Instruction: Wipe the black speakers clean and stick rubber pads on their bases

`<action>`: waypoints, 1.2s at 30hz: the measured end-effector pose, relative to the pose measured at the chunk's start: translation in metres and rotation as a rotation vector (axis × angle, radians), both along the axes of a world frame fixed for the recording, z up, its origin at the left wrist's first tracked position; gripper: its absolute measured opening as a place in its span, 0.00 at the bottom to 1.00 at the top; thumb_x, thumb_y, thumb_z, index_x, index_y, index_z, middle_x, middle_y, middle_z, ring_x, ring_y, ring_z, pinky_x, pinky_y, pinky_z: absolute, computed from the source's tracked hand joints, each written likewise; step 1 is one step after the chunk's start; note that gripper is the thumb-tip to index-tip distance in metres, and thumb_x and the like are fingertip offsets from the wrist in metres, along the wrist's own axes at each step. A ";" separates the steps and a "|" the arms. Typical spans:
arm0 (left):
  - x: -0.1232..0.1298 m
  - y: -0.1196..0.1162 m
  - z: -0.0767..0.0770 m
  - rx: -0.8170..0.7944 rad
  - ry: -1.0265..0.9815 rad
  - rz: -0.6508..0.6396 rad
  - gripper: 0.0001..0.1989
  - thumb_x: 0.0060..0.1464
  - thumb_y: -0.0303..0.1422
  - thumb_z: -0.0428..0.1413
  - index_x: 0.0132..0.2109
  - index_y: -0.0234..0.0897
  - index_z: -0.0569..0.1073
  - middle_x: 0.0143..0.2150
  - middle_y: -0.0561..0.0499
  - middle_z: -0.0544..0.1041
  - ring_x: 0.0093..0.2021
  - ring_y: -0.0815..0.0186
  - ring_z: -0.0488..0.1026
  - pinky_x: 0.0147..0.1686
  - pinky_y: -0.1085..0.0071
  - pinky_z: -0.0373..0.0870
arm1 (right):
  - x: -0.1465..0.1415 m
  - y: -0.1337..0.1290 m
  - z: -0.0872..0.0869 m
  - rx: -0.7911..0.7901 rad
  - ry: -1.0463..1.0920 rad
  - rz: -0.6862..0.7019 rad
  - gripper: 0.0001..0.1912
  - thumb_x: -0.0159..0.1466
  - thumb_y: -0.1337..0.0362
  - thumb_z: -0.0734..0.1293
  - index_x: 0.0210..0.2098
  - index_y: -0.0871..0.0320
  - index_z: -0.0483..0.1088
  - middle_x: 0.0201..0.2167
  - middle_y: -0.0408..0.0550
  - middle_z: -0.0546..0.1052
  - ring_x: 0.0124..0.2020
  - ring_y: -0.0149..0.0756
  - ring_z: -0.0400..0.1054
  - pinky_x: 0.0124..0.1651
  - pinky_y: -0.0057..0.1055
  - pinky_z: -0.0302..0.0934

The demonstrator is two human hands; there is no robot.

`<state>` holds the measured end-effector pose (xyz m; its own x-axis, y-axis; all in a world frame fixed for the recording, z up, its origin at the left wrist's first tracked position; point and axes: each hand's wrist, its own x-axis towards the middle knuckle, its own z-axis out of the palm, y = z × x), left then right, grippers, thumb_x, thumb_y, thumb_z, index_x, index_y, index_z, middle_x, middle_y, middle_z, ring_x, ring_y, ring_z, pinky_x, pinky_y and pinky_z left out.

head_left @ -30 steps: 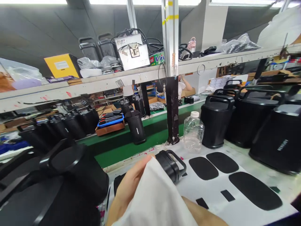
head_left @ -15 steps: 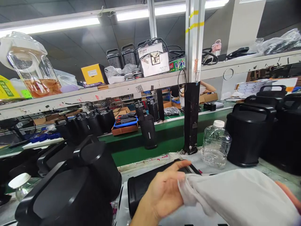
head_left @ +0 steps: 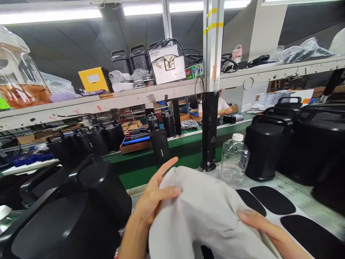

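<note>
Hands grip a pale grey fabric bag [head_left: 205,212] at a workbench: left hand [head_left: 153,198] pinching its upper edge, right hand [head_left: 266,230] clasping its side, near a clear plastic bottle [head_left: 234,160].

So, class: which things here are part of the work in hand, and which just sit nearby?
In hand:
left hand
right hand
white cloth, gripped by both

Nearby:
water bottle
black oval pads
black speakers
yellow box on the shelf

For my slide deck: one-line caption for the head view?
Both hands, left hand and right hand, grip a white cloth beside black speakers.
</note>
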<state>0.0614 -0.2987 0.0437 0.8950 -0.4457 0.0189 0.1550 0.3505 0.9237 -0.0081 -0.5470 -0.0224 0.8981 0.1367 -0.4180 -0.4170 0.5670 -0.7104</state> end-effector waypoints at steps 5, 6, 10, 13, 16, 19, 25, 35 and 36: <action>0.010 0.014 -0.002 0.453 -0.083 0.109 0.42 0.44 0.38 0.68 0.65 0.49 0.60 0.39 0.51 0.77 0.37 0.62 0.76 0.40 0.66 0.72 | -0.006 0.002 -0.001 0.011 -0.003 -0.113 0.45 0.53 0.63 0.76 0.67 0.51 0.58 0.50 0.51 0.78 0.50 0.49 0.74 0.48 0.36 0.71; 0.013 0.014 -0.006 0.496 -0.101 0.098 0.42 0.45 0.38 0.67 0.65 0.49 0.60 0.40 0.50 0.77 0.38 0.62 0.75 0.41 0.66 0.71 | -0.008 -0.001 -0.003 0.026 0.009 -0.154 0.46 0.53 0.63 0.76 0.67 0.48 0.57 0.51 0.50 0.78 0.50 0.48 0.74 0.47 0.35 0.72; 0.022 0.008 -0.018 0.625 -0.218 0.219 0.33 0.47 0.37 0.66 0.60 0.46 0.66 0.51 0.48 0.75 0.39 0.68 0.72 0.38 0.73 0.67 | -0.012 -0.010 -0.014 0.118 0.028 -0.272 0.43 0.55 0.63 0.76 0.66 0.43 0.57 0.48 0.46 0.80 0.45 0.44 0.76 0.43 0.33 0.73; 0.021 0.005 -0.017 0.442 -0.171 0.217 0.25 0.46 0.37 0.67 0.52 0.44 0.72 0.56 0.49 0.72 0.36 0.71 0.70 0.32 0.76 0.66 | -0.010 -0.011 -0.022 0.203 0.066 -0.334 0.41 0.57 0.65 0.74 0.66 0.45 0.58 0.41 0.44 0.81 0.38 0.38 0.77 0.41 0.29 0.72; 0.018 0.003 -0.012 0.048 0.017 0.129 0.23 0.44 0.31 0.67 0.49 0.43 0.73 0.58 0.48 0.72 0.44 0.66 0.74 0.36 0.73 0.73 | -0.013 -0.008 -0.022 0.169 0.048 -0.377 0.45 0.55 0.69 0.75 0.67 0.46 0.55 0.39 0.43 0.82 0.35 0.36 0.77 0.38 0.26 0.71; 0.017 -0.004 -0.013 -0.128 0.118 0.110 0.27 0.42 0.28 0.67 0.52 0.45 0.73 0.59 0.48 0.72 0.48 0.63 0.76 0.40 0.71 0.76 | -0.021 -0.004 -0.014 0.102 -0.029 -0.332 0.43 0.53 0.65 0.76 0.65 0.42 0.60 0.47 0.45 0.80 0.41 0.41 0.77 0.41 0.29 0.71; 0.024 -0.006 -0.021 0.088 -0.094 0.213 0.18 0.44 0.30 0.69 0.44 0.42 0.76 0.54 0.51 0.76 0.35 0.72 0.75 0.32 0.78 0.73 | -0.027 -0.010 -0.009 -0.061 -0.036 -0.415 0.25 0.51 0.54 0.78 0.46 0.52 0.77 0.43 0.48 0.81 0.40 0.40 0.76 0.39 0.25 0.69; 0.016 0.022 -0.010 0.652 -0.262 0.103 0.17 0.47 0.37 0.64 0.46 0.40 0.78 0.50 0.48 0.78 0.49 0.61 0.72 0.47 0.70 0.67 | -0.020 -0.036 -0.032 -0.157 0.021 -0.115 0.27 0.55 0.51 0.75 0.53 0.49 0.74 0.50 0.48 0.78 0.48 0.45 0.73 0.45 0.30 0.69; 0.016 0.022 -0.011 0.715 -0.276 0.114 0.17 0.48 0.37 0.63 0.47 0.40 0.78 0.50 0.48 0.78 0.48 0.60 0.72 0.47 0.68 0.66 | -0.023 -0.038 -0.035 -0.190 -0.005 -0.038 0.29 0.54 0.49 0.75 0.53 0.49 0.74 0.52 0.49 0.77 0.52 0.47 0.72 0.48 0.32 0.69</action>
<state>0.0772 -0.2765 0.0331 0.9406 -0.3392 -0.0101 -0.1146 -0.3455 0.9314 -0.0308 -0.5847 -0.0571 0.9030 0.0218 -0.4290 -0.3945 0.4375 -0.8081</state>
